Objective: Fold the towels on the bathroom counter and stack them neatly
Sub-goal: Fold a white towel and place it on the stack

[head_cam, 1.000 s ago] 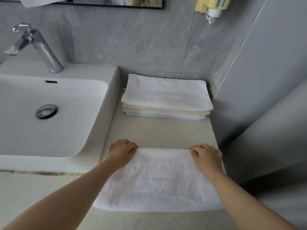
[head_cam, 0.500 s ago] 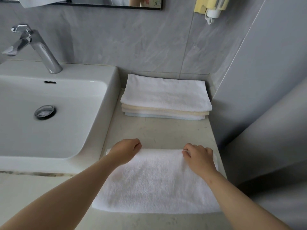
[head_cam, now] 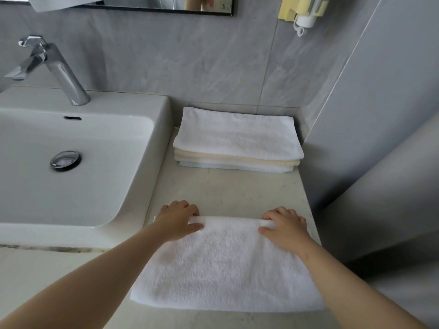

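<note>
The left hand (head_cam: 178, 219) and the right hand (head_cam: 285, 225) each pinch the far edge of a white terry-cloth towel (head_cam: 225, 264), one near each far corner. On both hands the thumb lies on top of the cloth and the fingers curl over the far side of the edge, which is bunched into a slight roll between them. The towel lies flat as a broad rectangle on the pale stone bathroom counter (head_cam: 225, 188), its near edge close to the counter's front.

Beyond the hands, across a bare strip of counter, a stack of folded towels (head_cam: 237, 138) sits against the grey tiled wall (head_cam: 190, 55): white on top, cream below, pale blue at the bottom. To the left stands a white ceramic basin (head_cam: 152, 162) with a chrome drain plug (head_cam: 65, 161) and a chrome tap (head_cam: 54, 67). Higher on the wall hang a black-framed mirror (head_cam: 154, 3) and a yellow wall holder (head_cam: 301, 8).
</note>
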`<state>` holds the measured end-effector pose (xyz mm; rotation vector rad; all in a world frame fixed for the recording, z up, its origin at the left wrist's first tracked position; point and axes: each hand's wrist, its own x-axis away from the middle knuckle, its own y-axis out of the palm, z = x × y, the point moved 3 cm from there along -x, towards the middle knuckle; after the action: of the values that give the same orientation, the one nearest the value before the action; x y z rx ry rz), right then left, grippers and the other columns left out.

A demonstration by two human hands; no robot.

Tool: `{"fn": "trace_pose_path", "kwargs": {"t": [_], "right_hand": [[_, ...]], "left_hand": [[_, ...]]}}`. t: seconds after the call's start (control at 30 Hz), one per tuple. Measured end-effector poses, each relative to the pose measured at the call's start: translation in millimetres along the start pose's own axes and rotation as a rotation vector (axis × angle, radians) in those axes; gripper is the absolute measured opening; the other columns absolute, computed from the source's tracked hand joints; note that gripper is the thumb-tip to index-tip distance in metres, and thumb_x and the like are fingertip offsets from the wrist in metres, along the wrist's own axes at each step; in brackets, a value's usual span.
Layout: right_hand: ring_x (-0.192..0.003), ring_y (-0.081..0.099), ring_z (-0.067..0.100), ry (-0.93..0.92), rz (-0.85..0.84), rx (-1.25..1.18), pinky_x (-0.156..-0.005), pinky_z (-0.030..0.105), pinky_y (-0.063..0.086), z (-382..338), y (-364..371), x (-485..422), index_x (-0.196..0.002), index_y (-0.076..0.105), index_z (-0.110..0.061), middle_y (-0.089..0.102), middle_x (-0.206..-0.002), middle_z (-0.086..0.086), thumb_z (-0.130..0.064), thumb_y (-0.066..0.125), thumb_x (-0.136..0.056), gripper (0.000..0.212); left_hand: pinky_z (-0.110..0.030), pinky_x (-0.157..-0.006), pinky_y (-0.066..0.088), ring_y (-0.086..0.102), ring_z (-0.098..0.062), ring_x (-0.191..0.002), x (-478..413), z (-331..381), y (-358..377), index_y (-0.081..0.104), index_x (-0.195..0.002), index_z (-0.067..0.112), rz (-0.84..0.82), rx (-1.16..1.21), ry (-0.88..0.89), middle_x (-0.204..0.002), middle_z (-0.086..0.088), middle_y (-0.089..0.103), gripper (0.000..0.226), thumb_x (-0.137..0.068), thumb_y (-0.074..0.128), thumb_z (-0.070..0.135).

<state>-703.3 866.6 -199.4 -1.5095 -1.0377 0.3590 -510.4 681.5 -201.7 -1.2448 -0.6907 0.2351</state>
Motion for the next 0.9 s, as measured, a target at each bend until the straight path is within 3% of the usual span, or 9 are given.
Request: {"fn": "trace_pose_path", "kwargs": {"t": [0.23,0.4,0.5,0.57,0.67,0.73,0.8,0.9], "right_hand": [[-0.115,0.040,0.015,0.010,-0.036,0.013,-0.092,0.030,0.025,-2.2,-3.0,2.3,-0.114,0.053,-0.035,0.047,-0.110,-0.011,-0.051,0.053,-0.087,0.032],[-0.116,0.040,0.016,0.031,-0.070,0.077,-0.095,0.030,0.026,-1.0,-1.1,2.6,-0.119,0.052,-0.031,0.047,-0.118,-0.006,-0.055,0.048,-0.089,0.039],[-0.115,0.041,0.015,0.029,-0.020,0.106,-0.097,0.032,0.025,-1.8,-2.8,2.9,-0.118,0.052,-0.030,0.049,-0.118,-0.007,-0.054,0.045,-0.091,0.037],[-0.116,0.041,0.016,0.048,0.068,0.147,-0.099,0.034,0.025,-3.5,-7.2,1.7,-0.118,0.052,-0.030,0.050,-0.121,-0.007,-0.052,0.043,-0.092,0.035],[-0.130,0.031,0.021,0.093,0.260,0.143,-0.106,0.038,0.021,-2.3,-14.7,-0.3,-0.127,0.048,-0.027,0.037,-0.142,-0.003,-0.040,0.044,-0.095,0.034],[-0.138,0.021,0.024,0.147,0.331,0.067,-0.110,0.041,0.017,3.4,-19.6,3.4,-0.137,0.039,-0.026,0.020,-0.154,0.001,-0.034,0.046,-0.095,0.043],[-0.140,0.017,0.025,0.214,0.322,0.033,-0.111,0.041,0.019,14.2,-17.6,11.0,-0.143,0.030,-0.026,0.013,-0.156,0.002,-0.037,0.046,-0.095,0.052],[-0.138,0.023,0.027,0.307,0.248,-0.026,-0.110,0.041,0.025,31.6,0.7,25.6,-0.142,0.027,-0.029,0.016,-0.156,0.002,-0.046,0.042,-0.094,0.053]], "left_hand": [[-0.027,-0.083,0.036,0.048,-0.018,-0.108,-0.5,4.5,-3.5,0.049,-0.122,0.023,-0.079,0.048,-0.019,-0.118,0.000,0.051,0.045,-0.087,0.056,0.051],[-0.027,-0.084,0.037,0.046,-0.020,-0.110,2.4,6.9,-5.8,0.052,-0.122,0.018,-0.090,-0.031,-0.029,-0.119,-0.002,0.049,0.048,-0.088,0.053,0.052],[-0.029,-0.082,0.035,0.047,-0.020,-0.100,2.2,11.8,-11.6,0.051,-0.116,0.016,-0.087,-0.044,-0.041,-0.110,-0.002,0.053,0.041,-0.092,0.049,0.049],[-0.031,-0.085,0.035,0.049,-0.019,-0.094,-2.6,16.8,-19.7,0.051,-0.112,0.017,0.014,-0.030,-0.073,-0.106,-0.001,0.058,0.034,-0.094,0.047,0.045],[-0.036,-0.103,0.029,0.044,-0.020,-0.119,-12.5,20.5,-29.5,0.048,-0.125,0.022,0.223,-0.021,-0.095,-0.126,0.001,0.055,0.029,-0.097,0.044,0.030],[-0.039,-0.113,0.019,0.029,-0.019,-0.135,-12.3,17.4,-30.8,0.038,-0.138,0.026,0.294,0.022,-0.109,-0.142,0.005,0.041,0.042,-0.096,0.045,0.021],[-0.038,-0.115,0.015,0.018,-0.018,-0.141,-4.0,10.3,-25.3,0.030,-0.143,0.026,0.305,0.066,-0.143,-0.150,0.005,0.029,0.051,-0.095,0.047,0.020],[-0.036,-0.115,0.015,0.010,-0.017,-0.145,14.7,-2.1,-6.2,0.027,-0.144,0.023,0.269,0.144,-0.190,-0.155,0.001,0.017,0.052,-0.096,0.044,0.024]]}}
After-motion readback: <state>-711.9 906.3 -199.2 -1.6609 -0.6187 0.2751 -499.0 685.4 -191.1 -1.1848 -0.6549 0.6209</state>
